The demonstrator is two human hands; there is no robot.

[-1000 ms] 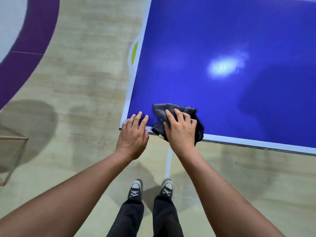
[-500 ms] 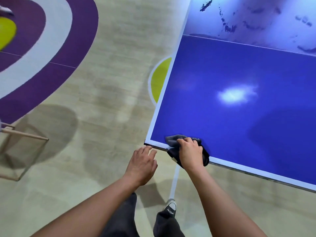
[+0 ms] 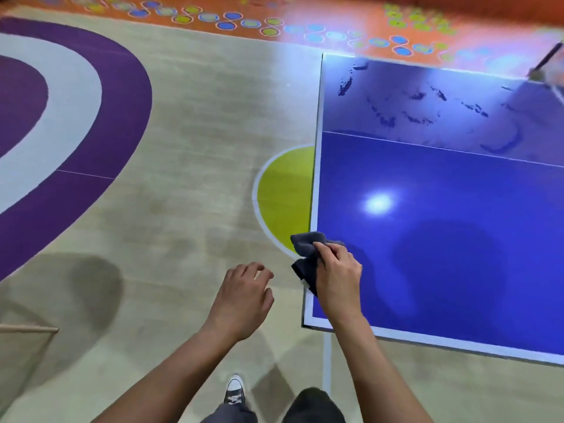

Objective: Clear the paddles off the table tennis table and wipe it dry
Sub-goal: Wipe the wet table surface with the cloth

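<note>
— Table tennis table (image 3: 457, 239), head view: the wiping step is being done; one grey cloth (image 3: 305, 244) is being pinched by the right hand (image 3: 338, 279) at the table's near left edge.
— The left hand (image 3: 244, 297)?
— Being held empty, loosely curled, beside the table. Probably the streaked far half (image 3: 412, 111) is being left for next. No paddles are being seen.

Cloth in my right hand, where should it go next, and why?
Probably sweep the cloth forward across the table, past the white line: your right hand grips it at the near left edge, while blotchy streaks show only on the far part.
</note>
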